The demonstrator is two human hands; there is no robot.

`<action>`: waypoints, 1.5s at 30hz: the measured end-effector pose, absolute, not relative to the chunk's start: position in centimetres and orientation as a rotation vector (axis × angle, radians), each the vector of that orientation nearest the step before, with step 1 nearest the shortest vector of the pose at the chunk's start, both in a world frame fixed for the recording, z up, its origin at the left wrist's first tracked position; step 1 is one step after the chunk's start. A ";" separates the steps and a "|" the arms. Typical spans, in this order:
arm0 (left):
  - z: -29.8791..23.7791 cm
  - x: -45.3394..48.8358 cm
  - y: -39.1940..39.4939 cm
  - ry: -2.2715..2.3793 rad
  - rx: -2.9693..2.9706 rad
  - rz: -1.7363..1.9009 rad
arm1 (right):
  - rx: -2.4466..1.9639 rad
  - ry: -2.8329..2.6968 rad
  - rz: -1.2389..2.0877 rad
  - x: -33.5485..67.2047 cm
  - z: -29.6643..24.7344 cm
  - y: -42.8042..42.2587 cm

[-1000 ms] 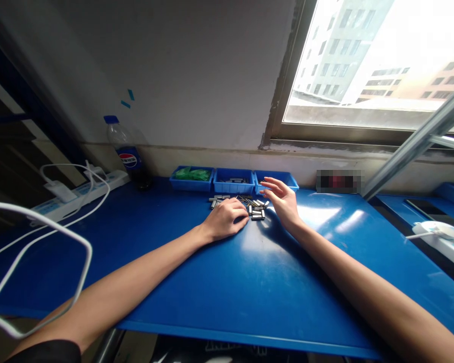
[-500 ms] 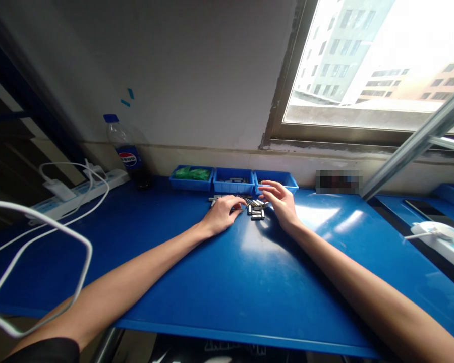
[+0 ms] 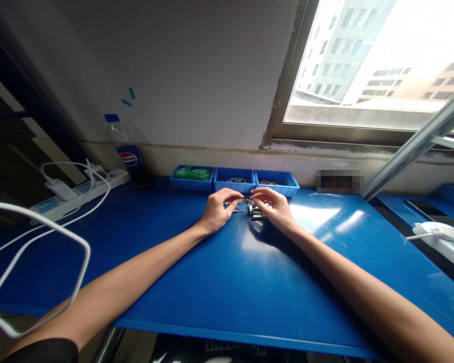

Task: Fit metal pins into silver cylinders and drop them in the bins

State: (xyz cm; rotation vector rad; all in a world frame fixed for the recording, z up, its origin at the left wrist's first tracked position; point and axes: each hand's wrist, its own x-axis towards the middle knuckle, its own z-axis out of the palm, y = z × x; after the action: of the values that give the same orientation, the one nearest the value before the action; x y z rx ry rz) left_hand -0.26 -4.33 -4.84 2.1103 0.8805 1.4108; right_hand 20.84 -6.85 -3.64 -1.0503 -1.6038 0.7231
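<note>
A small pile of metal parts (image 3: 256, 214) and thin pins lies on the blue table (image 3: 249, 267), just in front of three blue bins. My left hand (image 3: 217, 207) rests at the pile's left side. Its fingers are curled and its thumb and forefinger are pinched together at the parts. My right hand (image 3: 274, 205) is at the pile's right side, fingers bent down and closed over the parts. The two hands' fingertips nearly meet above the pile. What each pinch holds is too small to make out.
Against the wall stand a bin of green pieces (image 3: 191, 177), a middle bin (image 3: 233, 178) and a right bin (image 3: 277, 181) with small parts. A cola bottle (image 3: 126, 151), a power strip (image 3: 79, 191) and white cables (image 3: 41, 227) are at the left. A second power strip (image 3: 446, 239) lies at the right.
My right hand came down from open above the bins and closed on the pile. My left hand shifted slightly back and left, its fingers now pinching towards the right hand.
</note>
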 end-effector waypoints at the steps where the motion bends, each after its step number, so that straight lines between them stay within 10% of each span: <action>1: -4.9 -0.3 -4.3 0.870 2.040 1.409 | -1.052 -1.620 0.731 20.8 -3.5 -6.9; 11: -4.7 -0.3 -4.7 0.931 2.056 1.295 | -1.050 -1.468 1.106 20.5 -3.3 -6.9; 30: -5.0 0.0 -5.4 1.142 2.706 0.863 | -1.039 -1.259 0.824 21.6 -4.0 -5.5; 45: -4.8 -0.2 -4.8 0.944 2.420 1.343 | -1.035 -1.340 0.818 21.2 -3.8 -6.0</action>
State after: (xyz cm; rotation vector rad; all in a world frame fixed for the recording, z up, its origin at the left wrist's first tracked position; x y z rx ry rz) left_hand -0.23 -4.81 -4.78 2.4201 0.9437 1.3430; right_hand 21.20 -5.96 -3.78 -1.0349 -1.3395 0.8178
